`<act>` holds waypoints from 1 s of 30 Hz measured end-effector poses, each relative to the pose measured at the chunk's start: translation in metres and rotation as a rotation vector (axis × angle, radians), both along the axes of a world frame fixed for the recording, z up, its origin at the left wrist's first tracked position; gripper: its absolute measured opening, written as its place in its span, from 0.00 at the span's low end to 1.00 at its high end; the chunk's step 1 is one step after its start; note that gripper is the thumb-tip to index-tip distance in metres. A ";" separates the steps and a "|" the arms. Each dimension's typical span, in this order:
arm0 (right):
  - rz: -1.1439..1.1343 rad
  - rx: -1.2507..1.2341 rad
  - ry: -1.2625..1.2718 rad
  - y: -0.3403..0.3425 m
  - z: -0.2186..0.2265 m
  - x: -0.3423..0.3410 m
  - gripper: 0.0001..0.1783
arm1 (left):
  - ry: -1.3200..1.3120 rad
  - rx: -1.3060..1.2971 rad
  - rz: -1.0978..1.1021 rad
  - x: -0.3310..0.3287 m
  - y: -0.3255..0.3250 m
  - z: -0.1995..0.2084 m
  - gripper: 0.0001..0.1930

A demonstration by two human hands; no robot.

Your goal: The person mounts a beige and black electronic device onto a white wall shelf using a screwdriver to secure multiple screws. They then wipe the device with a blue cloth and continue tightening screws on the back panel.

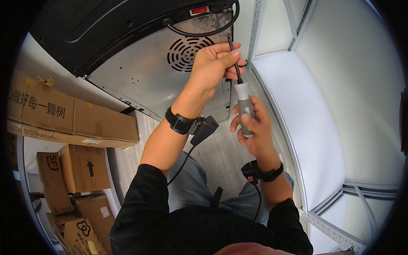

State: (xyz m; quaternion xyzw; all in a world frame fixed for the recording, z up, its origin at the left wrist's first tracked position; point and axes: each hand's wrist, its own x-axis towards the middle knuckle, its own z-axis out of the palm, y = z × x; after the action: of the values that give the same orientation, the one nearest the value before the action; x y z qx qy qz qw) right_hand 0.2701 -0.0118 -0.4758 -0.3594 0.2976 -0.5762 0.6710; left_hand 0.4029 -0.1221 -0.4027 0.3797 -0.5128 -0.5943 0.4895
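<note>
A screwdriver [244, 104] with a grey and white handle and a dark shaft points up toward the edge of a metal panel [140, 80]. Round its handle are the fingers of my right hand [260, 131]. My left hand [216, 61] steadies the shaft between thumb and fingers, just below the tip. That tip meets the panel's upper right corner, near a screw; whether it sits in the screw head is too small to tell. The panel has a round slotted vent [187, 53] beside my left hand. Above runs a black cable [199, 34], below a red switch [199, 10].
Cardboard boxes [87, 168] stand on a shelf at the left, with a long carton [106, 123] above them. White metal shelving [293, 97] lines the right side. Each wrist carries a strap with a small black device [205, 131], and wires trail from these.
</note>
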 end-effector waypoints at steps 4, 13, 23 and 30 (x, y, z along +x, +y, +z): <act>0.238 -0.041 -0.344 -0.009 -0.011 -0.013 0.27 | 0.029 0.010 -0.014 -0.002 0.002 0.002 0.14; -0.107 -0.039 0.077 -0.001 -0.006 -0.001 0.29 | 0.020 -0.016 0.012 -0.003 0.001 0.002 0.16; -0.278 -0.226 0.329 -0.007 -0.016 0.004 0.29 | 0.029 0.099 0.150 -0.014 0.000 0.009 0.21; -0.143 -0.159 0.092 0.000 -0.007 -0.005 0.28 | 0.099 0.121 0.109 -0.010 -0.004 0.007 0.20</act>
State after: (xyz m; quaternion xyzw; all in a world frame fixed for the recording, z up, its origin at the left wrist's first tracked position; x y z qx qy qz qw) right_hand 0.2649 -0.0115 -0.4829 -0.4156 0.3065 -0.6271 0.5832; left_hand 0.3928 -0.1260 -0.3962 0.4059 -0.4297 -0.6147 0.5223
